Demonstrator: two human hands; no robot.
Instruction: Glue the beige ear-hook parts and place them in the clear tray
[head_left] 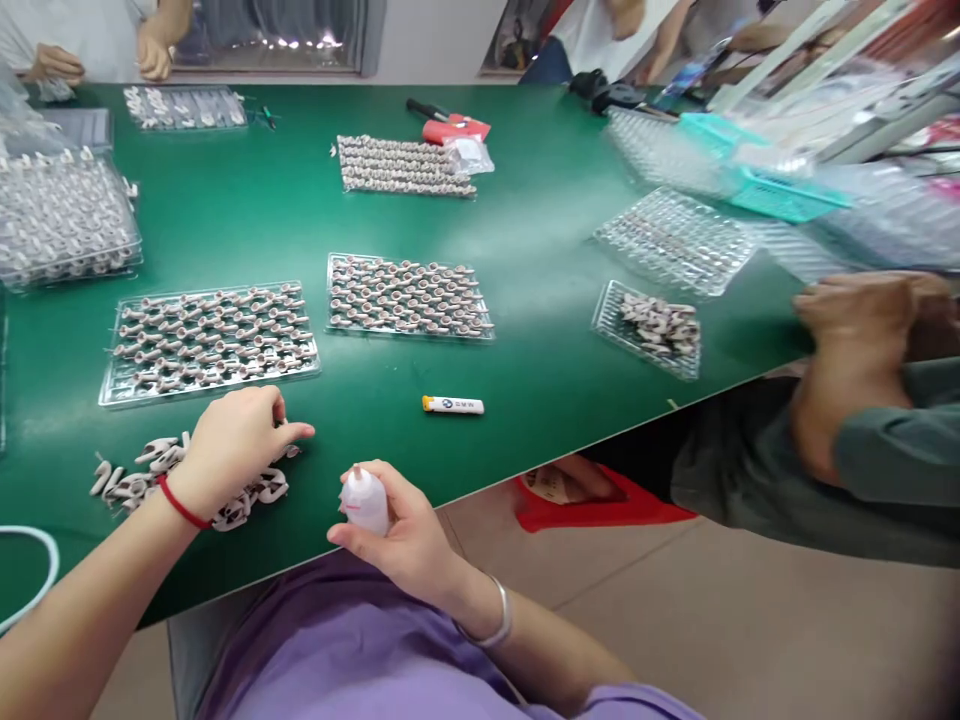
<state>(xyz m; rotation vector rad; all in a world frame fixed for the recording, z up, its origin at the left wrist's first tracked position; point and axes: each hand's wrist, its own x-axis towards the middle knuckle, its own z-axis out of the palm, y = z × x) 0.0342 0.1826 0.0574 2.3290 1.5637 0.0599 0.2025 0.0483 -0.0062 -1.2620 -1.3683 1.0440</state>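
Head view: left hand (232,440) resting palm-down on a loose pile of small white clip-like parts (150,475) at the near left of the green table (525,300), fingers curled narrow over the pile, whether pinching a part impossible to tell. Right hand (401,535) at the near table edge, fingers wrapped around a small white squeeze bottle (364,500), nozzle up. Just beyond the left hand, a clear tray of parts (210,340); right of it, a second tray (409,297). White lighter-like stick (453,405) lying between bottle and second tray. Far right, a co-worker's hands (862,320) by a small tray (652,325).
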